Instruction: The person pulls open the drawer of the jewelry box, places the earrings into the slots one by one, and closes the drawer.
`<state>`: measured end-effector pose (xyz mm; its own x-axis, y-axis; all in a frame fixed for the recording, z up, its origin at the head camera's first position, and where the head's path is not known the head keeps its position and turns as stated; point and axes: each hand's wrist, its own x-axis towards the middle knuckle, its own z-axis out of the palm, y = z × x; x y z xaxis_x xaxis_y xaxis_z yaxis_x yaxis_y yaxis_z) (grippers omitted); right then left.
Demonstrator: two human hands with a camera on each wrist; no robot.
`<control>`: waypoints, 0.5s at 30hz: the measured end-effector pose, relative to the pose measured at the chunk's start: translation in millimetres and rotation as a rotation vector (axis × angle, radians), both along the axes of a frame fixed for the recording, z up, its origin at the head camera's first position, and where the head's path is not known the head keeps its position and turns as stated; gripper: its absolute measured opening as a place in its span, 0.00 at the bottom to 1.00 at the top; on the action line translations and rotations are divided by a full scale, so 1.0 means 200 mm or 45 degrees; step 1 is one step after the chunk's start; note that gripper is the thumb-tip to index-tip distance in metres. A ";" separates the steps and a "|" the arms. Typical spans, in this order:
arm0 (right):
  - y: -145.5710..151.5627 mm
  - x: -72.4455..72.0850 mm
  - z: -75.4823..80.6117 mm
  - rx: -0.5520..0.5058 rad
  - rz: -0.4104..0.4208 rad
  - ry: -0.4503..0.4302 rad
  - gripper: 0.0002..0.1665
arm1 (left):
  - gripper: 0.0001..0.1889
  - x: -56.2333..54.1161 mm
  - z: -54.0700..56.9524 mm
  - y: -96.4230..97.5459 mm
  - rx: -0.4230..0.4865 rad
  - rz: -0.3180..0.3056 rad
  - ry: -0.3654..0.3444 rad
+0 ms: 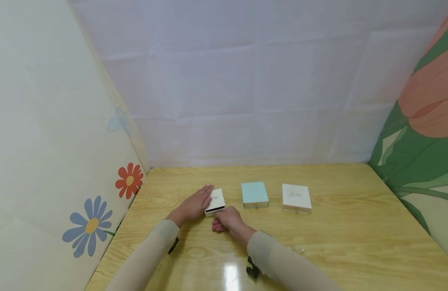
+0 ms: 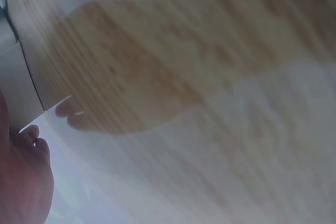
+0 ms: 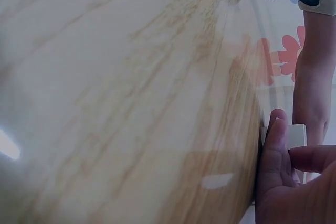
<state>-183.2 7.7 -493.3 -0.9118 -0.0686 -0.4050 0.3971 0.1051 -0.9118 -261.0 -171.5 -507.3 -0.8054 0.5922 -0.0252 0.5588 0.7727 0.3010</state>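
Observation:
A small white drawer box (image 1: 218, 198) lies at the left of the table, with a dark gap showing along its front edge. My left hand (image 1: 194, 205) rests over its left side, fingers nearly straight. At the front of the box my right hand (image 1: 228, 219) has curled fingers, thumb and index finger pinching at the drawer front; the pinched spot itself is mostly hidden. The right wrist view shows that hand (image 3: 286, 177) against the pale box (image 3: 296, 136). In the left wrist view, only part of the box (image 2: 23, 90) and some fingers appear.
A light blue drawer box (image 1: 254, 192) and a larger white drawer box (image 1: 296, 196) stand to the right. Two tiny shiny pieces (image 1: 301, 251) lie on the wooden table (image 1: 347, 226) near my right forearm. Fabric backdrops hang at the back and sides.

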 end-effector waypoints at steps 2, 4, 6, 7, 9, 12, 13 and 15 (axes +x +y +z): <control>0.00 0.00 -0.01 0.000 0.000 0.004 0.07 | 0.31 0.00 0.00 0.00 -0.001 -0.011 0.015; 0.00 -0.01 -0.01 -0.002 0.000 0.008 0.07 | 0.31 0.00 0.00 0.00 0.003 -0.018 0.027; 0.00 -0.01 -0.01 -0.005 0.002 0.011 0.08 | 0.31 0.00 0.00 0.00 0.006 -0.017 0.029; 0.00 -0.01 -0.01 -0.006 0.003 0.011 0.08 | 0.31 0.00 0.00 0.00 0.008 -0.016 0.031; 0.00 -0.02 -0.01 -0.007 0.004 0.009 0.08 | 0.31 0.00 0.00 0.00 0.010 -0.011 0.029; 0.00 -0.02 -0.01 -0.008 0.006 0.003 0.08 | 0.31 0.00 -0.01 0.00 0.009 -0.006 0.027; 0.00 -0.02 -0.01 -0.008 0.005 0.002 0.08 | 0.31 0.00 -0.01 0.00 0.008 -0.005 0.027; 0.00 -0.02 -0.01 -0.008 0.001 -0.002 0.08 | 0.31 -0.01 -0.01 0.00 0.012 -0.004 0.028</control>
<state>-187.5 7.3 -495.3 -0.9110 -0.0719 -0.4061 0.3985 0.0997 -0.9117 -262.2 -170.9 -510.1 -0.8039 0.5947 -0.0018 0.5677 0.7682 0.2960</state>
